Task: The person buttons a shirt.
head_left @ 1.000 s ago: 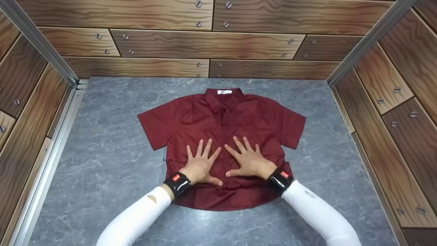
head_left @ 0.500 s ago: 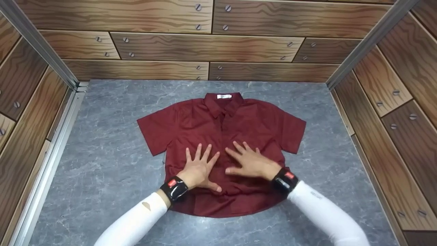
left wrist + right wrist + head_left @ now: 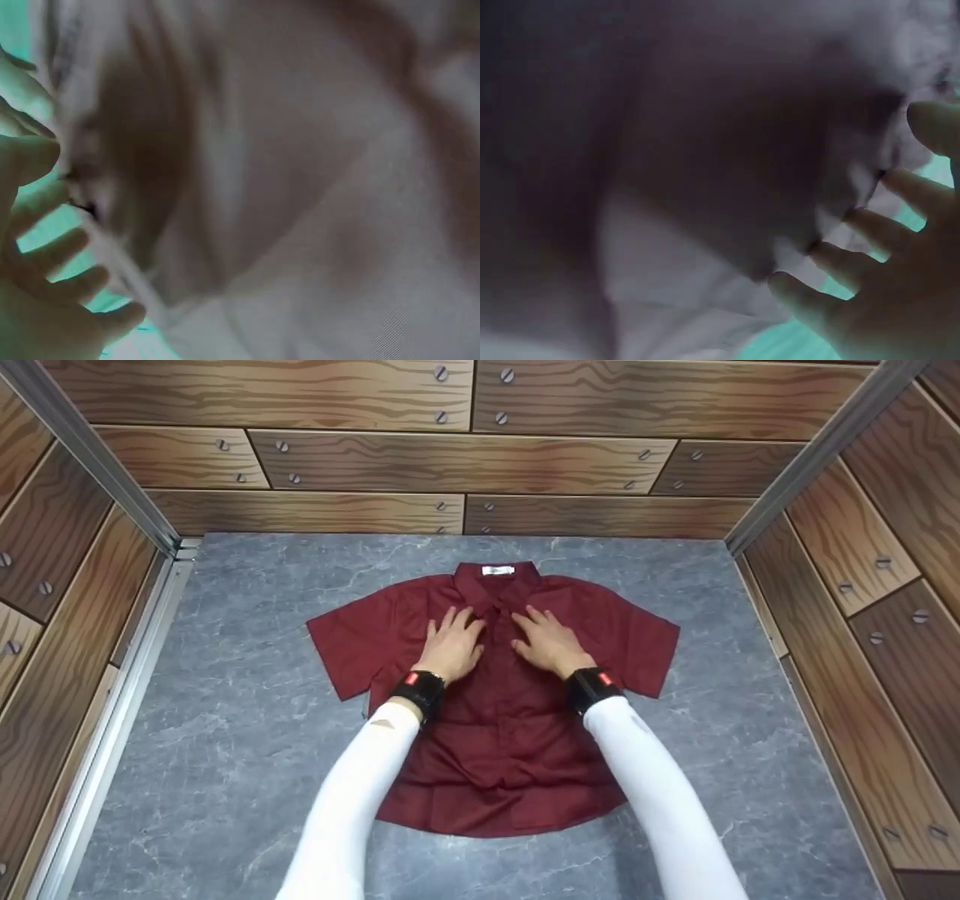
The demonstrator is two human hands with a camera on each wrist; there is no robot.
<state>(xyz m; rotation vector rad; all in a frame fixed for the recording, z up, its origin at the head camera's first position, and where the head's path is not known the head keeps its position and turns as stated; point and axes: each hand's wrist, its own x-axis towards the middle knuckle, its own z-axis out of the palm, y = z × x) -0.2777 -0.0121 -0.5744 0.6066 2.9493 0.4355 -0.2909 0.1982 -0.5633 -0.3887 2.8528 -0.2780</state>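
The dark red shirt (image 3: 502, 735) lies face up at the middle of the grey tabletop (image 3: 247, 780), collar (image 3: 469, 583) at the far end, curved hem (image 3: 487, 823) nearest the person. Layout appears largely complete: both short sleeves (image 3: 351, 649) extend outward, and the body is spread. Surface flattening appears partial: creases cross the lower front above the hem. The left hand (image 3: 451, 646) and right hand (image 3: 551, 643) lie over the upper chest just below the collar, palms down, fingers extended and slightly apart, gripping nothing. Fingertip pressure cannot be confirmed; both wrist views are blurred. No fold has been made across the body.
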